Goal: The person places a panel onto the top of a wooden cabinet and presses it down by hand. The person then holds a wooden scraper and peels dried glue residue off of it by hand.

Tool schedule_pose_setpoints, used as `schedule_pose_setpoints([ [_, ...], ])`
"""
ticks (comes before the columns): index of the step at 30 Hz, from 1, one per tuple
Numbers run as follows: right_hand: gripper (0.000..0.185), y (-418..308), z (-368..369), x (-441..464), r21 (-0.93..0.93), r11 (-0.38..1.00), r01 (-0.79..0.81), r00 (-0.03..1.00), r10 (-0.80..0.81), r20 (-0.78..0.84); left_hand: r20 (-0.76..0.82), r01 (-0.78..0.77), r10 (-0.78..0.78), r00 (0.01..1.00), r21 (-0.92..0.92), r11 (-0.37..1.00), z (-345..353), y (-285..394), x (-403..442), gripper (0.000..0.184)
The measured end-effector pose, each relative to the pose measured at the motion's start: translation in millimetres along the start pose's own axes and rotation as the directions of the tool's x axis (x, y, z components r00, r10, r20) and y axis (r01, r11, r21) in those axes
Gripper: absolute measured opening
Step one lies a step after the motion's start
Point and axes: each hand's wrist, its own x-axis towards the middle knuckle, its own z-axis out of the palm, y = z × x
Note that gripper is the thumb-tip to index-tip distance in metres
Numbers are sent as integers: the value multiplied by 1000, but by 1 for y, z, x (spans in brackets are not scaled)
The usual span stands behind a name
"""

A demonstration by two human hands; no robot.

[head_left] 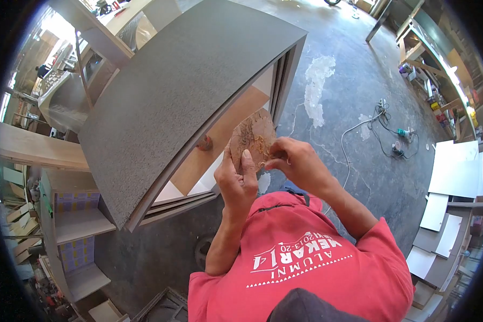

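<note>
My left hand (237,174) grips a flat brown piece (254,131) by its lower edge, thumb on the face turned to me. Its surface is streaked with dark marks and rough yellowish-brown stuff; I cannot tell what kind of piece it is. At its right edge my right hand (295,161) is closed in a pinch, fingertips touching the stringy yellowish-brown stuff. What exactly those fingers hold is too small to make out. Just beyond both hands stands a large grey-topped cabinet (193,75), with a brown inner panel (220,145) showing through its open side.
An orange-brown round object (204,143) sits inside the cabinet. Cables with a power strip (382,104) and a green plug (403,132) lie on the concrete floor to the right. White and grey boards (453,169) are stacked at far right. A shelf unit (78,225) stands at left.
</note>
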Motion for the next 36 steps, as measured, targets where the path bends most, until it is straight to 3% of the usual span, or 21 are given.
schedule_pose_setpoints([
  [2, 10, 1, 12, -4, -449, 880, 152, 967, -227, -117, -23, -12, 12, 1000, 10, 1000, 2, -2, 0, 27],
  [5, 14, -2, 21, -5, -588, 774, 237, 953, -303, -15, -24, -24, 25, 999, 35, 999, 2, -6, -2, 27],
  [6, 14, -2, 18, -4, -585, 775, 237, 953, -303, -16, -56, -16, 16, 998, 11, 1000, 3, -7, -2, 27],
  [8, 12, -3, 9, -3, -246, 925, 291, 957, -283, 67, -87, -6, 5, 996, -14, 1000, 3, -8, -3, 27],
  [9, 12, -5, 8, -4, -245, 925, 291, 957, -282, 70, -98, 10, -13, 995, -35, 999, 3, -9, -3, 28],
  [11, 12, -10, 4, -5, 4, 908, 420, 908, -420, -15, -114, 28, -34, 993, -58, 998, 2, -13, -3, 29],
  [12, 12, -13, 2, -4, 3, 907, 421, 907, -421, -9, -94, 160, -174, 980, -139, 977, 0, -19, -1, 30],
  [13, 14, -15, 1, -3, -30, 905, 424, 896, -424, -133, -62, 288, -308, 949, -215, 933, 0, -23, 0, 31],
  [14, 17, -16, 1, -2, -63, 905, 420, 869, -421, -259, -62, 288, -308, 950, -214, 933, 1, -25, 2, 31],
  [15, 17, -12, -1, -3, -60, 907, 417, 870, -417, -262, -102, 281, -332, 938, -337, 898, 3, -26, 2, 29],
  [16, 19, -4, -3, -4, 36, 965, 258, 944, -244, -221, -139, 265, -361, 922, -454, 851, 4, -27, 2, 27],
  [17, 22, 0, -4, -4, 122, 989, 89, 984, -69, -161, -136, 266, -361, 923, -452, 851, 2, -29, 2, 27],
  [18, 22, 0, -3, -5, 121, 989, 90, 985, -70, -161, -134, 262, -356, 925, -456, 851, 1, -30, 3, 27],
  [21, 26, 0, 3, -7, 20, 987, 156, 959, -147, -244, -125, 253, -346, 930, -464, 849, -2, -27, 2, 27],
  [23, 27, 4, 6, -5, -355, 904, 236, 872, -358, -333, -112, 246, -334, 936, -469, 848, -2, -18, 1, 27],
  [24, 27, 5, 6, -5, -357, 904, 233, 872, -357, -335, -106, 242, -314, 943, -425, 872, -2, -10, -1, 28],
  [27, 26, 8, 3, -3, -407, 855, 320, 870, -436, -231, -96, 231, -280, 955, -352, 907, -1, 6, -3, 29],
  [29, 23, 13, -2, -2, -652, 599, 464, 783, -622, -15, -90, 225, -266, 960, -320, 920, -2, 10, -4, 29],
  [33, 18, 6, -9, -6, -680, 550, 485, 790, -609, 70, -37, 253, -282, 959, -336, 907, 2, 10, -9, 29],
  [35, 16, 6, -4, -6, -658, 653, 376, 878, -478, 28, -53, 227, -253, 966, -290, 930, 6, 7, -13, 29],
  [36, 16, 8, -2, -8, -658, 650, 380, 876, -482, 29, -79, 198, -226, 971, -266, 943, 8, 6, -14, 28],
])
